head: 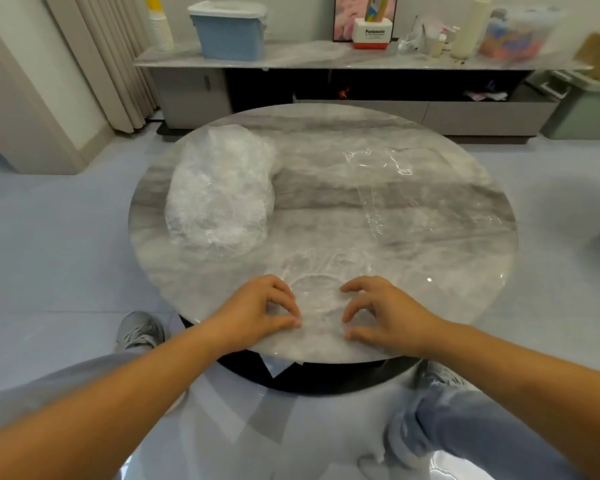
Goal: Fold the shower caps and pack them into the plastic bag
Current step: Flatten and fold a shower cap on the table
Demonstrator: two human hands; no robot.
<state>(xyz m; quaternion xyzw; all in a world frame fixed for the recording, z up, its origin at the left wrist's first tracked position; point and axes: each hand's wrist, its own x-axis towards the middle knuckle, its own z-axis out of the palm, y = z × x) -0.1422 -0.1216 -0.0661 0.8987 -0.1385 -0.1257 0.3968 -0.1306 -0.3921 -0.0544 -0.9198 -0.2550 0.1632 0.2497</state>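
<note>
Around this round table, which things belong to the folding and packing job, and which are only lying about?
For the job:
- flat shower cap at the near edge
- heap of caps
- plastic bag, lying flat

Lying about, on the shelf behind:
- blue box
- stack of cups
- Panasonic carton
- white roll

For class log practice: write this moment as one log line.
left hand pinches cap | right hand pinches cap | bag flat, right | pile left

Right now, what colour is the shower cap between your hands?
The shower cap is clear, colourless plastic; head view.
</note>
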